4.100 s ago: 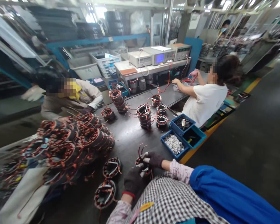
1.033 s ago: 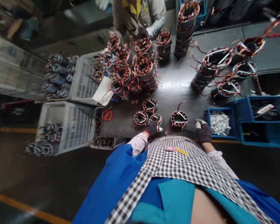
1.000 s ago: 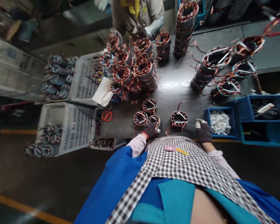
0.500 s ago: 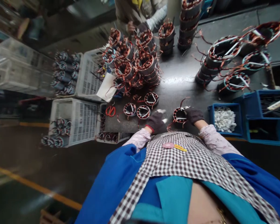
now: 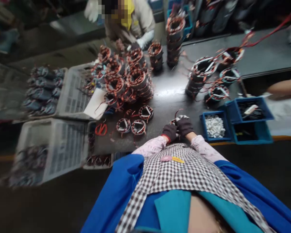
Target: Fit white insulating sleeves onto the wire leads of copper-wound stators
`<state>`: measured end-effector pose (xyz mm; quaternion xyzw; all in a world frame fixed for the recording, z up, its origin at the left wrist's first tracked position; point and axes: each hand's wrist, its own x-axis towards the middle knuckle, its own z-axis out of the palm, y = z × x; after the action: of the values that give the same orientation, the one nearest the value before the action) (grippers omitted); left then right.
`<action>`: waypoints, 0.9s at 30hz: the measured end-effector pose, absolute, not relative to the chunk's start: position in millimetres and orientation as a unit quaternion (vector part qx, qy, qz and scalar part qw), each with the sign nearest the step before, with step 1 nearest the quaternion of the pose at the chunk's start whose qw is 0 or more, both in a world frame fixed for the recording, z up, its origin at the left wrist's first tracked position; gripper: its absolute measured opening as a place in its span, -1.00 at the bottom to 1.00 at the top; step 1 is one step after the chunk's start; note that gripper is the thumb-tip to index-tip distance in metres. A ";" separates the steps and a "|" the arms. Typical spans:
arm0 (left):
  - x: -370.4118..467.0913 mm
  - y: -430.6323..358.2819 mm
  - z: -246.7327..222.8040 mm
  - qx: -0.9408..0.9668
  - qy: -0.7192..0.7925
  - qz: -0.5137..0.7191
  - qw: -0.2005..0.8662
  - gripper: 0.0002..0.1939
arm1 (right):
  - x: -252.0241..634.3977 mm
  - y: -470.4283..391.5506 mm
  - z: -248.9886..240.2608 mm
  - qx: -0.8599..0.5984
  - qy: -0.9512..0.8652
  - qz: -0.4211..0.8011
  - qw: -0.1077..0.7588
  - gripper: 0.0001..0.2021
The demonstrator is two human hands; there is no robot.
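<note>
Near the table's front edge, my left hand (image 5: 170, 132) and my right hand (image 5: 184, 125), both in dark gloves with pale fingertips, are closed around a small wound copper ring (image 5: 174, 121). The hands cover most of this ring, and a loose wire rises from it. To the left lie three similar small rings, one (image 5: 146, 113) behind the other two (image 5: 138, 127), (image 5: 123, 125). Red-handled scissors (image 5: 101, 129) rest farther left on the dark table (image 5: 165, 100).
Stacked copper-wound rings (image 5: 138, 81) stand at the back left, larger ones (image 5: 196, 77) at the back right. Blue bins (image 5: 229, 129) sit at right, one with white pieces. White crates (image 5: 65, 145) flank the left edge. A person (image 5: 140, 22) works across the table; another's arm (image 5: 285, 89) shows at right.
My hands have come together over the small ring; my left hand was apart from it before. The whole view has shifted, and a person's arm now shows at the right edge.
</note>
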<state>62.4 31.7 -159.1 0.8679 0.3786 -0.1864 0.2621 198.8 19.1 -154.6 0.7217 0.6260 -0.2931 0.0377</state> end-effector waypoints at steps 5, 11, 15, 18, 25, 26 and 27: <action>64.6 35.1 -156.8 0.886 0.364 -0.188 0.215 -0.42 | 194.0 25.9 -150.2 0.753 0.575 -0.318 -0.038 -0.75; 68.5 40.3 -162.7 0.869 0.398 -0.205 0.210 -0.54 | 196.8 22.2 -153.6 0.778 0.532 -0.316 -0.113 -0.82; 68.0 37.2 -165.6 0.867 0.399 -0.199 0.225 -0.54 | 209.4 15.5 -159.9 0.758 0.545 -0.334 -0.133 -0.89; 68.1 37.4 -167.4 0.861 0.407 -0.218 0.212 -0.56 | 218.6 10.8 -163.3 0.754 0.549 -0.324 -0.159 -0.86; 70.0 40.4 -168.0 0.857 0.427 -0.205 0.205 -0.49 | 199.2 26.6 -163.5 0.724 0.573 -0.330 -0.195 -0.76; 69.8 40.6 -167.8 0.858 0.425 -0.202 0.207 -0.47 | 196.1 29.7 -162.5 0.719 0.575 -0.333 -0.203 -0.75; 69.6 40.6 -167.5 0.859 0.422 -0.201 0.209 -0.46 | 194.2 32.0 -161.4 0.713 0.577 -0.337 -0.212 -0.74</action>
<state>69.6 40.6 -167.5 0.8591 0.4219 -0.2010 0.2086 194.2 32.0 -161.4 0.7131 0.5770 -0.3370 -0.2121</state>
